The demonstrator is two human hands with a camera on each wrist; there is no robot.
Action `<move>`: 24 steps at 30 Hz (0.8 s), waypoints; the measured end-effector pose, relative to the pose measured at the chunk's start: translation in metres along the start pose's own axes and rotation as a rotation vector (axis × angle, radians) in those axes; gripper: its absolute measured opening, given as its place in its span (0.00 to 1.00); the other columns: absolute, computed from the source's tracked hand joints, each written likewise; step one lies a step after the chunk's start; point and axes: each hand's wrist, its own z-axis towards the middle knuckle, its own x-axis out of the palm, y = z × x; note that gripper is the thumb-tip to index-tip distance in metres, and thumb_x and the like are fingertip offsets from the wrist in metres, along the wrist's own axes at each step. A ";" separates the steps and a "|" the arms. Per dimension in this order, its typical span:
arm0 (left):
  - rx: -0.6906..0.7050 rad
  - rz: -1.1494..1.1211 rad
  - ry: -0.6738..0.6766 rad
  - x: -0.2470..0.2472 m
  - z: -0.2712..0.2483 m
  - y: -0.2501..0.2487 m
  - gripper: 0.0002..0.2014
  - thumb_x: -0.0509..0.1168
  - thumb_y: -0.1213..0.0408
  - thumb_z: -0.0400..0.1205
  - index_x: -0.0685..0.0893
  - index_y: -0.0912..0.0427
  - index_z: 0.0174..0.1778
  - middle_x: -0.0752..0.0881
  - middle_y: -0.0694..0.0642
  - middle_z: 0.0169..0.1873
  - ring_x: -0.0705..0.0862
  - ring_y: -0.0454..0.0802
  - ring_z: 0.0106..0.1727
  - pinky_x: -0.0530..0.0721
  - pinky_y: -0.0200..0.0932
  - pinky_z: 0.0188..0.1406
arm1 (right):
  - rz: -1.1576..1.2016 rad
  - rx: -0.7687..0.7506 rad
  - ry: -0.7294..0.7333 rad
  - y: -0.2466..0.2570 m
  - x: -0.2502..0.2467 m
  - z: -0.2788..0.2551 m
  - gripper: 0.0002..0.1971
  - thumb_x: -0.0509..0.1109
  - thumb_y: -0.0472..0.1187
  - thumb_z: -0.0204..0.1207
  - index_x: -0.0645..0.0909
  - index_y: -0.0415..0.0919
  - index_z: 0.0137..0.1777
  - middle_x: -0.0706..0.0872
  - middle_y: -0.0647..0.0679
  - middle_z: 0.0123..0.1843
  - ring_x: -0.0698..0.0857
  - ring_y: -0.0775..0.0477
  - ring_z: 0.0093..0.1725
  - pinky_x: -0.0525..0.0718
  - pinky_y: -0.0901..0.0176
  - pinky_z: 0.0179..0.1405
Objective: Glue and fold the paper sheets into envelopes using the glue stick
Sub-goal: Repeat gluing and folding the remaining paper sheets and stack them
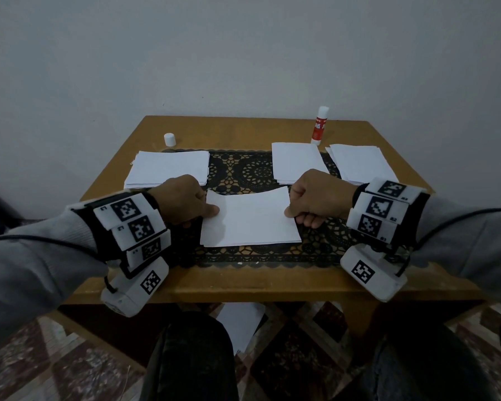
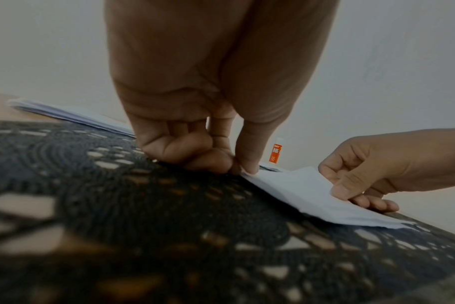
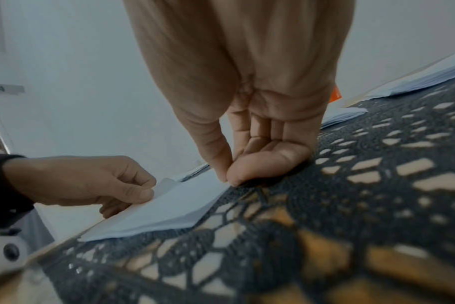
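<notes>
A white folded paper sheet [image 1: 250,218] lies on the black lace mat [image 1: 243,175] near the table's front. My left hand [image 1: 185,202] pinches its left edge between thumb and curled fingers [image 2: 243,164]. My right hand [image 1: 315,199] pinches its right edge the same way [image 3: 227,176]. The paper's upper layer [image 3: 169,185] lifts slightly at the far edge. The orange and white glue stick [image 1: 319,125] stands uncapped at the back right of the table, far from both hands. Its white cap [image 1: 169,139] stands at the back left.
A stack of white sheets [image 1: 168,169] lies at the left of the wooden table [image 1: 243,128]. Two more paper piles [image 1: 297,163] [image 1: 359,163] lie at the right. A sheet of paper [image 1: 239,322] lies on the patterned floor under the table.
</notes>
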 end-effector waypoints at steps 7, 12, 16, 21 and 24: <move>0.090 0.139 -0.025 0.003 -0.019 -0.009 0.45 0.71 0.43 0.74 0.52 0.53 0.80 0.75 0.62 0.66 0.79 0.58 0.58 0.81 0.49 0.52 | -0.555 -0.179 -0.187 0.007 0.009 -0.009 0.16 0.74 0.47 0.76 0.69 0.41 0.50 0.80 0.45 0.42 0.80 0.43 0.41 0.73 0.56 0.28; 0.202 0.501 0.083 0.005 -0.025 -0.015 0.39 0.59 0.33 0.76 0.50 0.34 0.81 0.54 0.59 0.79 0.55 0.63 0.78 0.65 0.62 0.75 | -0.732 -0.340 -0.062 0.026 0.036 -0.019 0.20 0.68 0.61 0.77 0.73 0.43 0.40 0.80 0.48 0.38 0.80 0.45 0.39 0.75 0.56 0.32; 0.207 0.581 0.216 0.002 -0.021 -0.005 0.41 0.53 0.29 0.75 0.42 0.33 0.81 0.47 0.57 0.82 0.50 0.63 0.81 0.58 0.63 0.78 | -0.760 -0.314 0.044 0.030 0.034 -0.013 0.24 0.69 0.64 0.75 0.75 0.42 0.37 0.81 0.48 0.36 0.81 0.47 0.37 0.75 0.56 0.32; 0.224 0.586 0.226 0.003 -0.020 0.000 0.42 0.53 0.29 0.75 0.40 0.32 0.81 0.47 0.57 0.82 0.49 0.63 0.80 0.57 0.65 0.78 | -0.779 -0.244 0.047 0.031 0.024 -0.005 0.30 0.71 0.70 0.68 0.79 0.38 0.40 0.85 0.46 0.37 0.82 0.46 0.37 0.79 0.54 0.38; 0.226 0.596 0.228 0.003 -0.021 -0.003 0.42 0.54 0.29 0.74 0.41 0.33 0.81 0.48 0.58 0.82 0.49 0.63 0.80 0.57 0.64 0.78 | -0.738 -0.305 0.027 0.047 0.040 -0.011 0.23 0.71 0.68 0.70 0.73 0.49 0.36 0.78 0.51 0.32 0.77 0.52 0.32 0.72 0.58 0.28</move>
